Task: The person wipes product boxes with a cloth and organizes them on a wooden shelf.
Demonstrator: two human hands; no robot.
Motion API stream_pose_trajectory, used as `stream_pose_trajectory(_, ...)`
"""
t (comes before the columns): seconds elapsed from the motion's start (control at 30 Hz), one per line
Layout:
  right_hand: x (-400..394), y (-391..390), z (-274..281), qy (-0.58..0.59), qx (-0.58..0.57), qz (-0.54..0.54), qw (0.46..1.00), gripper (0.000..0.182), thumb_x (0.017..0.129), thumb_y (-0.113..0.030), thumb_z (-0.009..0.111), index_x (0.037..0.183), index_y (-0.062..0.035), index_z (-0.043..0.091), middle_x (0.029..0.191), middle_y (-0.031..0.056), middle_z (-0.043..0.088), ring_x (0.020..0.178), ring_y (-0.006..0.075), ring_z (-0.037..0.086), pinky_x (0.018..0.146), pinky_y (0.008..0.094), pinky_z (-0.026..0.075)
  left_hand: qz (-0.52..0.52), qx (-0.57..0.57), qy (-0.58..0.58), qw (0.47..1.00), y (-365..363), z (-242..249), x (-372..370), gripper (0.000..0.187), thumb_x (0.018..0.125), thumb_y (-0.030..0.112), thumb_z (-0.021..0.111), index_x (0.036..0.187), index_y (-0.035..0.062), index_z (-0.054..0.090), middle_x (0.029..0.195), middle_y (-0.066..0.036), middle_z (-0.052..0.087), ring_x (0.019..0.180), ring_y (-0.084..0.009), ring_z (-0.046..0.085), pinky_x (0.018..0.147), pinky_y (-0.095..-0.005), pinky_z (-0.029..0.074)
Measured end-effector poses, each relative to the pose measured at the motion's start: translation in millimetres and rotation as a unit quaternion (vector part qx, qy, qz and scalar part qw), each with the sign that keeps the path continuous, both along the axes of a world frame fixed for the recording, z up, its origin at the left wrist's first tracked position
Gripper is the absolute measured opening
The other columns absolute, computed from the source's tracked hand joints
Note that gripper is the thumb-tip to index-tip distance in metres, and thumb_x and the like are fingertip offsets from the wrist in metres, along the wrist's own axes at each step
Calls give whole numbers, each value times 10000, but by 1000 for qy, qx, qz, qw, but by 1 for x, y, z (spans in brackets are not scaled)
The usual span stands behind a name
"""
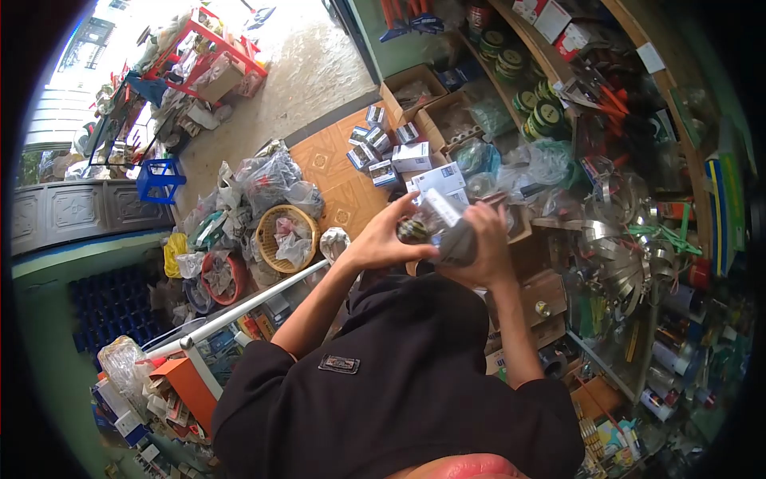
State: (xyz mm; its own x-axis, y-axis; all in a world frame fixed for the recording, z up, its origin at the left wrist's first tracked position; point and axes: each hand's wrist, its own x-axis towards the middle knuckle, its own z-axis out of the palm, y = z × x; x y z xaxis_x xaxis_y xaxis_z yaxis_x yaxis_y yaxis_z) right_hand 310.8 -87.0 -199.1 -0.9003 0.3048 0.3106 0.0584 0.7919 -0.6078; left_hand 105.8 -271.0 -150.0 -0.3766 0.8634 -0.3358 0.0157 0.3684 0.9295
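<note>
In front of my chest I hold a clear plastic package (pixel 452 231) with a white label and dark contents, blurred by motion. My right hand (pixel 488 246) grips its right side. The curved fingers and thumb of my left hand (pixel 388 237) are at its left side, around a small dark round item (pixel 412 231) with a striped look. Just beyond my hands lie white boxes (pixel 439 182), and past them several small blue-and-white boxes (pixel 383 172) rest on the brown tiled floor.
A wicker basket (pixel 263 239) with plastic bags stands left, beyond a white rail (pixel 231 318). Shelves with green tins (pixel 546 117) and metal rings line the right. Open cardboard boxes (pixel 447 113) stand ahead. A blue stool (pixel 159 180) is far left.
</note>
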Motion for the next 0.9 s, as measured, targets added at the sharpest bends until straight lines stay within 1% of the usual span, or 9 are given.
stream_pose_trajectory(0.07, -12, -14, -13, -13, -9, 30, 999, 1166, 524, -399, 962, 1503, -104, 402, 1460, 118, 495, 1451, 352, 434, 1241, 688, 176, -32, -82, 156, 984, 3, -5, 6, 1196, 656, 501, 953, 1539, -73, 385, 1358, -267, 611, 1269, -378, 615, 1098, -441, 481)
stream_pose_trajectory(0.2, -24, -34, -44, -32, -11, 57, 998, 1122, 573, -387, 944, 1522, -125, 407, 1480, 109, 484, 1462, 338, 421, 1230, 713, 171, -20, -125, 156, 980, -23, -71, -4, 1102, 611, 488, 935, 1448, -74, 489, 1327, -286, 615, 1257, -389, 618, 1086, -440, 491)
stream_pose_trajectory(0.37, -11, -43, -42, -153, -48, 32, 987, 1142, 679, -450, 913, 1627, -200, 329, 1596, 140, 393, 1500, 357, 361, 1209, 722, 173, 18, -180, 188, 965, -39, -66, -4, 999, 601, 435, 931, 1389, -50, 554, 1317, -236, 634, 1254, -354, 618, 1075, -419, 494)
stream_pose_trajectory(0.43, 6, -28, -48, -166, -130, -10, 977, 1054, 716, -393, 907, 1600, -143, 391, 1605, 158, 427, 1512, 338, 378, 1245, 618, 208, 48, -204, 229, 951, -49, -70, -8, 946, 620, 365, 942, 1376, -58, 563, 1288, -226, 648, 1234, -334, 621, 1062, -416, 494)
stream_pose_trajectory(0.57, 66, -1, -87, -166, -291, -177, 925, 798, 871, -284, 826, 1533, -54, 444, 1423, 238, 613, 1289, 381, 624, 1070, 444, 501, 80, -339, 268, 898, -75, -113, -34, 1038, 620, 493, 918, 1439, 20, 490, 1358, -180, 583, 1286, -339, 592, 1057, -443, 502)
stream_pose_trajectory(0.77, 222, -34, -238, -241, -426, -377, 787, 576, 958, -240, 767, 1449, -49, 533, 1185, 175, 688, 1055, 248, 688, 915, 393, 562, 100, -466, 219, 851, -84, -259, -79, 1157, 601, 556, 933, 1460, -32, 428, 1395, -246, 551, 1331, -381, 567, 1082, -469, 508)
stream_pose_trajectory(0.8, 248, -48, -256, -325, -430, -374, 755, 592, 970, -250, 753, 1457, -20, 508, 1258, 192, 663, 1132, 257, 662, 965, 399, 545, 109, -478, 194, 850, -83, -292, -84, 1177, 596, 562, 937, 1448, -65, 420, 1405, -259, 550, 1334, -383, 568, 1087, -466, 505)
stream_pose_trajectory(0.83, 285, -87, -294, -238, -433, -402, 771, 596, 970, -261, 751, 1441, 8, 504, 1291, 188, 650, 1167, 243, 636, 978, 399, 532, 120, -489, 166, 848, -82, -331, -86, 1198, 591, 568, 941, 1436, -97, 413, 1415, -273, 549, 1338, -384, 569, 1093, -464, 502)
stream_pose_trajectory(0.9, 314, -137, -291, -309, -483, -466, 673, 510, 966, -239, 737, 1367, 16, 552, 1265, 154, 647, 1120, 218, 622, 972, 389, 522, 149, -483, 48, 862, -99, -448, -100, 1003, 602, 529, 956, 1264, -136, 603, 1328, -307, 635, 1264, -309, 646, 1001, -451, 566)
